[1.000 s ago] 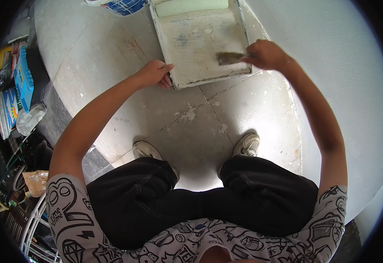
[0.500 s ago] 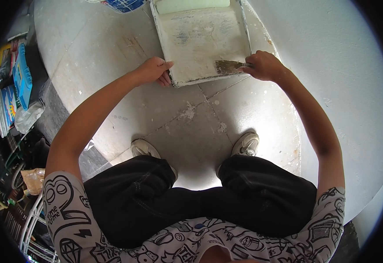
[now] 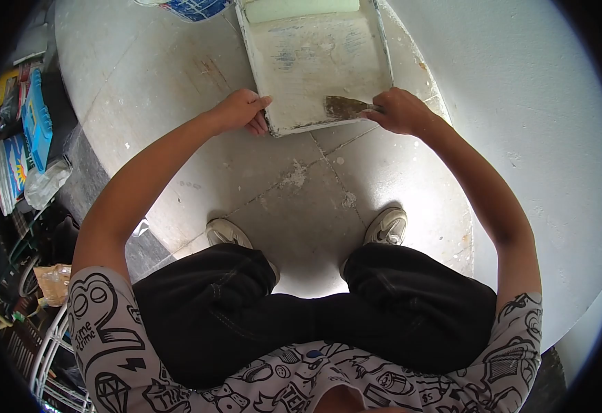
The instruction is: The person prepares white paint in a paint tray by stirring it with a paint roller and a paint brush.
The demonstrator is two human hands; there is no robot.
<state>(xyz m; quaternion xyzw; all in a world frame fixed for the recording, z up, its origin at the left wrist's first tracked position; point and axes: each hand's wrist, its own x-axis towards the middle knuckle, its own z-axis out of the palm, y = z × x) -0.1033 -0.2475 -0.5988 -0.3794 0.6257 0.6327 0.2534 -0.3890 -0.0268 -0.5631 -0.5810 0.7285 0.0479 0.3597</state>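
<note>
A whitish paint tray (image 3: 314,69) lies on the floor at the top centre, its inside smeared with dried-looking paint. My left hand (image 3: 241,111) is closed on the tray's near left corner, thumb on the rim and fingers beneath. In my right hand (image 3: 398,111) is a putty knife (image 3: 345,107), its stained blade pointing left over the tray's near right part. Whether the blade touches the tray bottom I cannot tell. A pale green roller (image 3: 301,8) rests across the far end of the tray.
A blue-and-white bucket (image 3: 194,7) stands behind the tray's left side. The white wall (image 3: 535,138) runs along the right. Books, a blue plastic case (image 3: 37,120), a plastic bag (image 3: 46,184) and a wire rack (image 3: 51,351) are at the left. My shoes stand on the tiled floor (image 3: 301,199).
My right hand has moved a little left with the putty knife, whose blade is now farther in from the tray's right side. My left hand stays at the corner.
</note>
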